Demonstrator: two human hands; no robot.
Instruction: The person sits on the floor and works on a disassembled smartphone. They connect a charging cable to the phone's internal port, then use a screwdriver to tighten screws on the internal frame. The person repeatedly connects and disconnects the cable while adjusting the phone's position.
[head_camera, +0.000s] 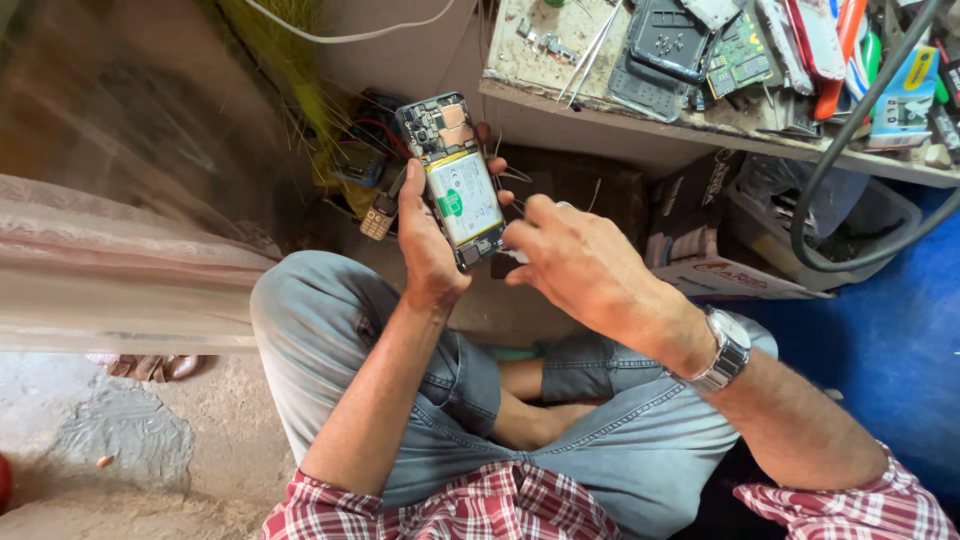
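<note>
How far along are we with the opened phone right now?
Done: the phone has its back cover off, with battery and circuit board exposed. In hand: the left hand grips the phone while the right hand works at its lower end; any tool there is hidden. Left: the battery is still seated and the phone is still uncovered; spare phone parts lie on the bench.

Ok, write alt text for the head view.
A seated person's left hand holds an opened phone, battery showing, while the right hand touches its lower end. A cluttered workbench with phone parts stands beyond.
</note>
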